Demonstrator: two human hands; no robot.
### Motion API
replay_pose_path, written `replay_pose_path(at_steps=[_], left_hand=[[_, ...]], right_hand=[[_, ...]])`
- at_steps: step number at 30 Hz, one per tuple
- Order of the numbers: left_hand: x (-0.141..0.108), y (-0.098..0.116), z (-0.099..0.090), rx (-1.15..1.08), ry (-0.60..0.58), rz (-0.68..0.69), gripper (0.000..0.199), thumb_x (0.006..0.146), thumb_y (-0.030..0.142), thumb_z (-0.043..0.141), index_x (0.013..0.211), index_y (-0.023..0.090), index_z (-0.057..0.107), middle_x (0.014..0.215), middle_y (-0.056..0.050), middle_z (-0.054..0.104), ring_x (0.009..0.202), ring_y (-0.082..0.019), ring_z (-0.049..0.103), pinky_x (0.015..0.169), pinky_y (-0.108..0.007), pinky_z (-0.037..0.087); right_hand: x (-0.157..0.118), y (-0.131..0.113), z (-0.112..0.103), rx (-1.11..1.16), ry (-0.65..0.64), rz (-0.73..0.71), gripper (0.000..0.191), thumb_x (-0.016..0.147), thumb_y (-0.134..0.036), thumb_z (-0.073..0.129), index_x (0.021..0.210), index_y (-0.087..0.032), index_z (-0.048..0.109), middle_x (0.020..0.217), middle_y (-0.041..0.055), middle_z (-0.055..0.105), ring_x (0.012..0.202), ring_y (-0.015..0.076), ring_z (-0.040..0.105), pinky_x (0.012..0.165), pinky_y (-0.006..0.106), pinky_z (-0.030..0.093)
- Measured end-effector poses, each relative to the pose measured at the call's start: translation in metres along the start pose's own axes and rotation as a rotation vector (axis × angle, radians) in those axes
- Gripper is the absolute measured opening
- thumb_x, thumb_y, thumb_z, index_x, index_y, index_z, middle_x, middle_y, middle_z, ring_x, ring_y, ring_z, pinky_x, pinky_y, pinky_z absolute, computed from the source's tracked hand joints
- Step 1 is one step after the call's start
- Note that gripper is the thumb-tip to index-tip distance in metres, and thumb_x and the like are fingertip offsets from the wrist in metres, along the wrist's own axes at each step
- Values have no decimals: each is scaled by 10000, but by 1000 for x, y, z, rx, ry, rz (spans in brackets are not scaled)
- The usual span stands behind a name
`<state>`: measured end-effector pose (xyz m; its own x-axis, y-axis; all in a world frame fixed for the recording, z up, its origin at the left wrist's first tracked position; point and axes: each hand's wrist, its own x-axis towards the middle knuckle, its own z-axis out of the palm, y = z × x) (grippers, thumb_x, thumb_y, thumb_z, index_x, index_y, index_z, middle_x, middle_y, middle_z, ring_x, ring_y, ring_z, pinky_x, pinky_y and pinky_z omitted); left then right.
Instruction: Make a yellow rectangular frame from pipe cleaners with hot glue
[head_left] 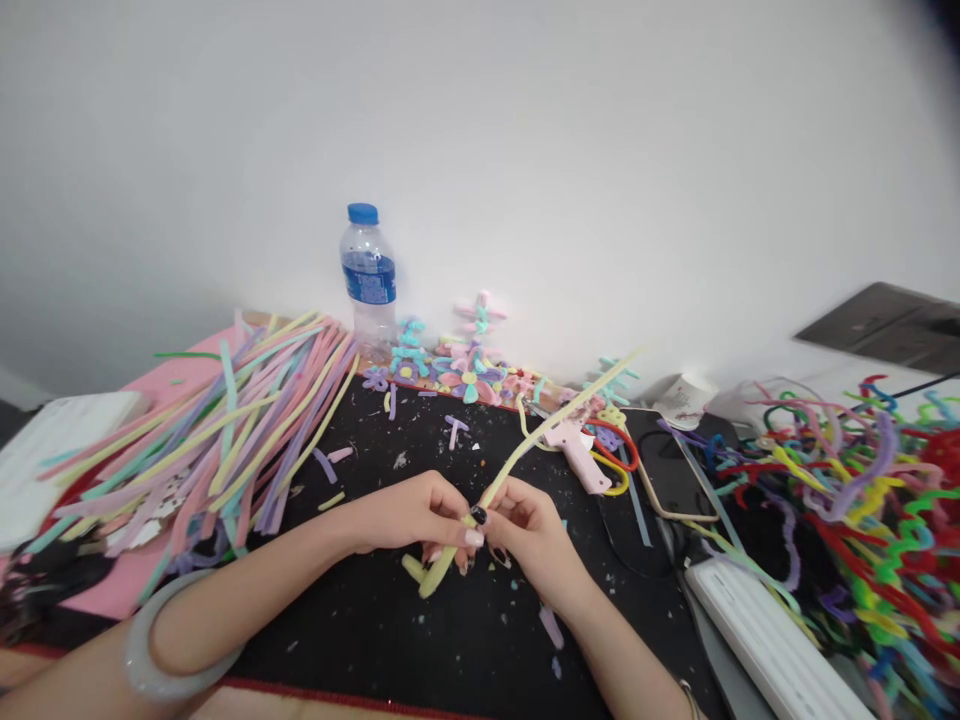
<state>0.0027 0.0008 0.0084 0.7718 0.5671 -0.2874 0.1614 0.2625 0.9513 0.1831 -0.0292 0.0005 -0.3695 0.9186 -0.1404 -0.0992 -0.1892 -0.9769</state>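
Observation:
A long pale yellow fuzzy stem (559, 415) rises from between my fingers and leans up to the right. Its lower part is bent into short loops (436, 575) below my left hand (442, 515). My left hand pinches the stem near those loops. My right hand (517, 515) is closed on the same stem, touching my left fingertips. Some of the fingers behind the stem are hidden. Both hands are above the black mat (360, 610), which has small scraps on it.
Pastel stems (247, 430) lie at left. Behind are a plastic bottle (369, 285) and fuzzy flowers (469, 385). A pink glue gun (579, 455), scissors (622, 445), phone (675, 470) and paper cup (686, 400) sit right, beside a white power strip (772, 640) and tangled coloured stems (862, 500).

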Motion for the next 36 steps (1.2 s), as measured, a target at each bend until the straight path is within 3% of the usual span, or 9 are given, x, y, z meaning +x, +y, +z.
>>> replay_pose_path(at_steps=[4, 10, 16, 21, 24, 29, 32, 36], left_hand=[[0, 1, 2, 22, 24, 1, 319, 779, 399, 622, 661, 106, 660, 575, -42, 659, 410, -62, 463, 431, -172, 376], [1, -6, 3, 52, 32, 22, 240, 754, 337, 655, 679, 108, 666, 566, -30, 652, 399, -68, 479, 420, -173, 369], [0, -10, 6, 136, 58, 0, 269, 745, 371, 654, 689, 110, 686, 510, 9, 552, 433, -86, 490, 431, -187, 372], [2, -13, 5, 275, 56, 110, 255, 748, 359, 652, 660, 120, 653, 551, 16, 525, 494, -89, 468, 446, -190, 329], [4, -11, 4, 334, 78, 187, 248, 768, 307, 631, 605, 120, 617, 601, 9, 538, 543, -90, 463, 494, -199, 340], [7, 12, 3, 598, 112, 323, 171, 780, 221, 604, 633, 137, 628, 646, 21, 530, 579, -89, 472, 547, -200, 364], [11, 34, 1, 878, 156, 396, 136, 746, 145, 615, 617, 158, 657, 823, -6, 568, 775, -127, 536, 723, -220, 396], [21, 54, 0, 1193, 107, 398, 141, 747, 153, 620, 624, 185, 683, 819, -9, 572, 781, -150, 509, 742, -269, 379]], right_hand=[[0, 0, 0, -40, -12, -15, 156, 746, -249, 669, 706, -162, 546, 557, -47, 533, 474, 66, 384, 456, 197, 266], [-1, -1, 1, -45, 14, -8, 134, 765, -258, 620, 719, -172, 528, 501, -78, 459, 432, 61, 371, 432, 187, 271], [-2, 1, 3, -2, 20, 19, 206, 679, -226, 719, 681, -171, 520, 506, -69, 509, 428, 63, 413, 423, 181, 285], [-1, 2, 2, 3, -10, 3, 215, 677, -236, 731, 645, -164, 531, 500, -56, 532, 437, 69, 434, 427, 184, 291], [-2, 1, -1, -9, 60, -63, 205, 724, -254, 696, 647, -168, 527, 477, -66, 509, 405, 60, 387, 405, 184, 269], [-1, 2, -7, -39, 235, -198, 196, 782, -277, 648, 658, -175, 538, 500, -63, 496, 401, 62, 388, 396, 190, 282], [-1, 3, -9, -78, 295, -259, 164, 795, -267, 638, 682, -176, 561, 526, -53, 512, 431, 71, 423, 412, 193, 318], [-2, 2, -10, -157, 357, -280, 170, 806, -278, 623, 681, -178, 564, 528, -51, 503, 426, 74, 418, 400, 195, 328]])
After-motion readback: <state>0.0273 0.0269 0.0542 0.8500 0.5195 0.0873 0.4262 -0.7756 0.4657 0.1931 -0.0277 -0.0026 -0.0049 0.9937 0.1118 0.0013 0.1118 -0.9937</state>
